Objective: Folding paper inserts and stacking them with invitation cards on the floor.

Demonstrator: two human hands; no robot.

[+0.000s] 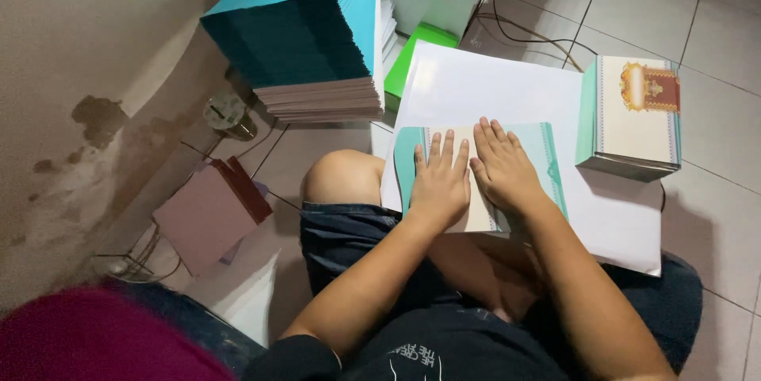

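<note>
On the big white sheet (476,84) across the person's lap lies a teal-and-cream card (547,160), and both hands press flat on it with nothing grasped — the left hand (438,183) on the card's left half, the right hand (501,171) just beside it, fingers spread. The card looks light, thin and fairly stiff, likely smooth enough to slide; its free edges seem the best places to take hold without creasing it. Right of the white sheet stands a low stack of printed cards (634,115) on the pale tiled floor (713,24). Beyond the sheet's far left corner rises a tall stack of teal paper (305,32) — a stained wall (87,111) runs further left.
</note>
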